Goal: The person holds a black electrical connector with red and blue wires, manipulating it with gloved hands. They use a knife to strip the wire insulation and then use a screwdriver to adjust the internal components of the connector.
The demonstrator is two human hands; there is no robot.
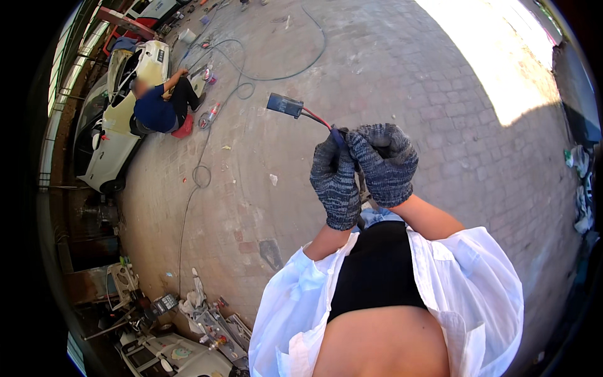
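Observation:
Both my hands wear dark grey knitted gloves and are held close together in front of my body. My left hand [335, 182] pinches a bundle of thin wires [316, 117], red and black, wrapped at the fingertips in dark blue-purple tape or sleeving [339, 136]. From the wires' far end a small black rectangular connector or module [284, 105] sticks out to the upper left, clear of my fingers. My right hand [384, 162] has its fingers curled and pressed against the same wrapped part. Exactly what the right fingertips grip is hidden by the glove.
Brick paving spreads below, crossed by a long looping hose [242, 78]. At the left, a person in a dark blue shirt [157, 110] sits beside a cream-coloured car [110, 154]. Loose car parts [217, 323] lie lower left. Bright sunlight falls at the upper right.

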